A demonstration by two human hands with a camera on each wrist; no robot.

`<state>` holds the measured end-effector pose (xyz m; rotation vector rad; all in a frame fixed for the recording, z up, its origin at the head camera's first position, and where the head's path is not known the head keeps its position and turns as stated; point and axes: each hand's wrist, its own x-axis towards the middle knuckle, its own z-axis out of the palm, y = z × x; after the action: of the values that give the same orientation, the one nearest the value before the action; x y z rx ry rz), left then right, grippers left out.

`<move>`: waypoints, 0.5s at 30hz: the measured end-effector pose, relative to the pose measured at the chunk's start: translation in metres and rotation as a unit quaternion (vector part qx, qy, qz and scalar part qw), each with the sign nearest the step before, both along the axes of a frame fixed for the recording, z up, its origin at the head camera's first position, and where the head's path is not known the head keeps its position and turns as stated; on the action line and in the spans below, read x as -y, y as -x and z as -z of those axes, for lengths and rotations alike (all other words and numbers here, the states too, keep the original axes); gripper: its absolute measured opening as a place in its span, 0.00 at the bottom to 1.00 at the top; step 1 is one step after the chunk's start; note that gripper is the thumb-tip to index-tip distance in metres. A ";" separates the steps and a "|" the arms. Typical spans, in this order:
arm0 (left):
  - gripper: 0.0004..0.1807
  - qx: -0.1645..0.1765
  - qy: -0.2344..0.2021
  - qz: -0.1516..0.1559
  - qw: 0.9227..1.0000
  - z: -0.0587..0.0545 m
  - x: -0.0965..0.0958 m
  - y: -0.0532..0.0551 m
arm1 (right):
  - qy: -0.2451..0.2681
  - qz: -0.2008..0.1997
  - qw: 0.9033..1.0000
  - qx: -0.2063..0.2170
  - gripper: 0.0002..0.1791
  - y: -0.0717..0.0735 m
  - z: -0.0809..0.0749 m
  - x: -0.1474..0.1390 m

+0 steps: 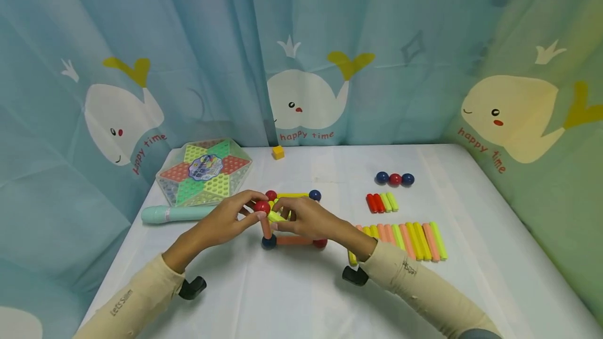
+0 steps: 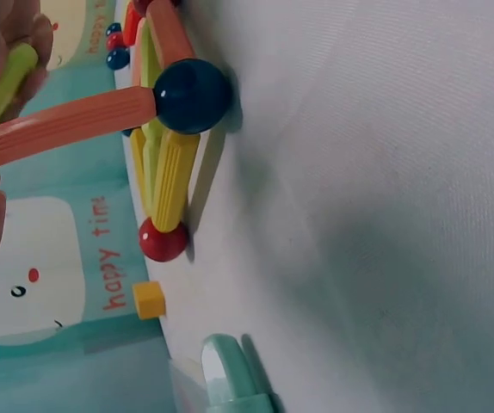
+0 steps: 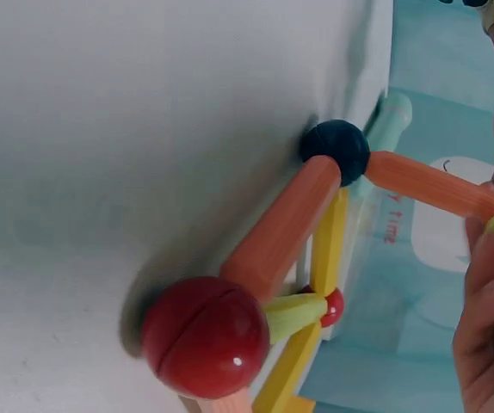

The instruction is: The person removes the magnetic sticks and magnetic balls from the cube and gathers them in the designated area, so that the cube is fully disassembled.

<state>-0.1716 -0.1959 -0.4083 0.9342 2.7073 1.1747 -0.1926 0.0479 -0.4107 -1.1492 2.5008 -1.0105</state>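
The frame (image 1: 294, 240) is lying on the white table (image 1: 306, 297) in front of the person, with an orange rod (image 1: 266, 227) standing up from the blue ball (image 1: 269, 241) at its near left corner. At the top of that rod, the left hand (image 1: 231, 218) is pinching a red ball (image 1: 262, 207) between thumb and fingers. The right hand (image 1: 306, 218) is pinching a green rod (image 1: 277, 216) close beside the red ball; whether the two are touching, I cannot tell.

The weak spot is probably the foot of the orange rod, since it is resting on a single round ball. A sideways push from the green rod could be enough to tip it or break that joint. If the left fingertips are holding too lightly, the red ball could be rolling out of line or coming off. The right forearm is also passing over the loose rods (image 1: 416, 241), so dropping the wrist could be scattering them.
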 end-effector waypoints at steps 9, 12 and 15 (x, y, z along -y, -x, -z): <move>0.20 -0.005 -0.002 0.014 1.000 -0.004 -0.005 0.001 | 0.009 -0.044 0.999 0.008 0.15 0.001 -0.004 -0.009; 0.19 -0.004 -0.001 0.016 1.000 -0.003 -0.005 0.001 | 0.004 -0.057 0.998 0.012 0.17 0.002 -0.004 -0.016; 0.19 -0.011 0.001 0.003 1.000 -0.002 -0.004 0.001 | 0.005 -0.056 0.998 0.018 0.19 0.002 -0.003 -0.029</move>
<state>-0.1724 -0.1918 -0.4063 0.9600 2.7198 1.1664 -0.1944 0.0765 -0.4080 -1.2487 2.3769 -1.0055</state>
